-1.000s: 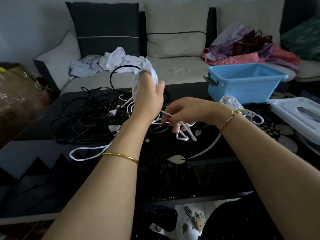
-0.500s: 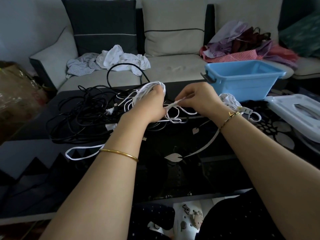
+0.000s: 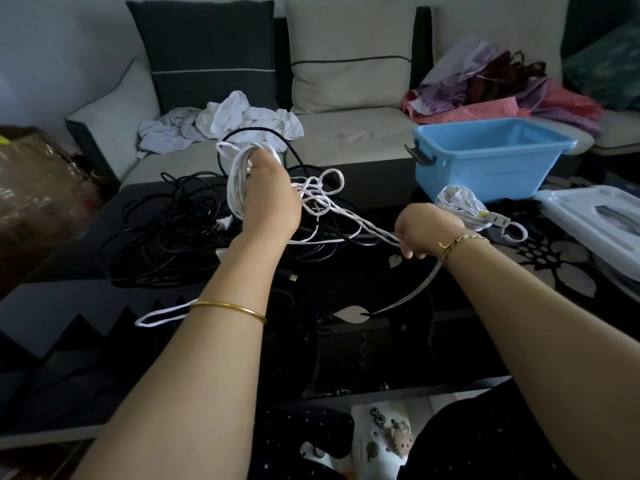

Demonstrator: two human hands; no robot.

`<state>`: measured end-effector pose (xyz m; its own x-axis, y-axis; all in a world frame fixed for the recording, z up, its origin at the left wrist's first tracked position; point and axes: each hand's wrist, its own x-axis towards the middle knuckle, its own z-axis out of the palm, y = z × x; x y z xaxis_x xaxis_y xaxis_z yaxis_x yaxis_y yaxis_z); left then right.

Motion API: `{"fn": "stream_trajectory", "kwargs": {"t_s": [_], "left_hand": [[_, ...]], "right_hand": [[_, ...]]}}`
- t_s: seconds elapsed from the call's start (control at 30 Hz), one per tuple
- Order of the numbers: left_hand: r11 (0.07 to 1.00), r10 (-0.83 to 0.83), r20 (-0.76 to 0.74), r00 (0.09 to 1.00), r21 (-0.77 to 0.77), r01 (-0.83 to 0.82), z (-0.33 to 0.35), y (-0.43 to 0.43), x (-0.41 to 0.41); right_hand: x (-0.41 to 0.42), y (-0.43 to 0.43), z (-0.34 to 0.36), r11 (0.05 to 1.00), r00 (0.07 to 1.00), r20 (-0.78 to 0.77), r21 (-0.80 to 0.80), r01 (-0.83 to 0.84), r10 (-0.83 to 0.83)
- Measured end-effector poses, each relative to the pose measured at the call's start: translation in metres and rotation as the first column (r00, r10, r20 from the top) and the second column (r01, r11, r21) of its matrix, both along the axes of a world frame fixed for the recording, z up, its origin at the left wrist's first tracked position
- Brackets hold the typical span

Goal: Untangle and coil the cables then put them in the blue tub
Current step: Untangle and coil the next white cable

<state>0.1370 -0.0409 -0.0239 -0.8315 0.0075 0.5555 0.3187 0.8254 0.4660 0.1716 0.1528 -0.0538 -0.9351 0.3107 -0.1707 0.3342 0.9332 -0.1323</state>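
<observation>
Dark table (image 3: 363, 271), blk cable tangle (image 3: 156, 237), lid (image 3: 588, 220) nr tub (image 3: 485, 168)

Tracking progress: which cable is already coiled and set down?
The small white bundle beside the blue tub; the other white cable runs between left hand and right hand; the black cables lie tangled.

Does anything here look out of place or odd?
Nothing damaged or spilled. The white cable stretched between the left hand and right hand carries a knotted snarl; the black cables lie in a tangled heap, and a coiled white bundle sits beside the blue tub, not inside.
</observation>
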Motion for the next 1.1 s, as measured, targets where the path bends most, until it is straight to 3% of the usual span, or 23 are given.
{"fn": "stream_trajectory", "kwargs": {"t_s": [0.1,0.2,0.3,0.37,0.4,0.5,0.57,0.63,0.77,0.87,0.93,1.03,1.1], "left_hand": [[0.999,-0.041,0.007,0.999,0.015,0.041,-0.002,0.002,-0.003],[0.997,-0.066,-0.016,0.998,-0.049,0.066,-0.005,0.003,-0.01],[0.988,-0.145,-0.023,0.989,-0.05,0.144,-0.01,0.008,-0.011],[0.98,-0.191,-0.041,0.981,-0.069,0.188,-0.01,0.012,-0.01],[0.977,-0.203,-0.061,0.977,-0.08,0.198,-0.009,0.014,-0.009],[0.971,-0.239,-0.066,0.969,-0.043,0.236,-0.006,0.019,-0.007],[0.96,-0.279,-0.011,0.96,0.02,0.279,-0.007,0.022,-0.006],[0.952,-0.303,0.063,0.951,0.067,0.299,-0.008,0.023,-0.006],[0.937,-0.333,0.141,0.932,0.163,0.31,-0.008,0.019,-0.013],[0.932,-0.341,0.176,0.923,0.191,0.308,-0.009,0.019,-0.016],[0.918,-0.354,0.184,0.917,0.256,0.303,-0.007,0.021,-0.016],[0.859,-0.396,0.223,0.891,0.433,0.273,-0.003,0.023,-0.017],[0.856,-0.361,0.233,0.903,0.467,0.222,-0.005,0.023,-0.022]], "right_hand": [[0.0,0.001,-0.004,0.998,1.0,-0.025,-0.068,-0.005,0.003],[-0.002,-0.001,-0.006,0.932,0.938,-0.334,-0.362,-0.033,-0.096],[-0.001,-0.015,0.009,0.88,0.683,-0.678,-0.463,-0.111,-0.271],[0.001,-0.027,0.022,0.854,0.574,-0.754,-0.491,-0.171,-0.319],[0.002,-0.033,0.028,0.829,0.6,-0.735,-0.521,-0.203,-0.315],[0.004,-0.049,0.032,0.78,0.844,-0.511,-0.591,-0.204,-0.166],[0.002,-0.053,0.025,0.734,0.902,-0.422,-0.641,-0.226,-0.09],[-0.003,-0.051,0.021,0.682,0.869,-0.487,-0.666,-0.302,-0.09],[-0.005,-0.033,0.025,0.78,0.814,-0.578,-0.539,-0.319,-0.066],[-0.003,-0.025,0.023,0.764,0.814,-0.563,-0.586,-0.27,-0.144],[-0.002,-0.022,0.022,0.687,0.798,-0.546,-0.683,-0.247,-0.256],[-0.002,-0.017,0.023,0.467,0.754,-0.463,-0.853,-0.235,-0.466],[-0.003,-0.015,0.023,0.388,0.748,-0.407,-0.896,-0.216,-0.524]]}}
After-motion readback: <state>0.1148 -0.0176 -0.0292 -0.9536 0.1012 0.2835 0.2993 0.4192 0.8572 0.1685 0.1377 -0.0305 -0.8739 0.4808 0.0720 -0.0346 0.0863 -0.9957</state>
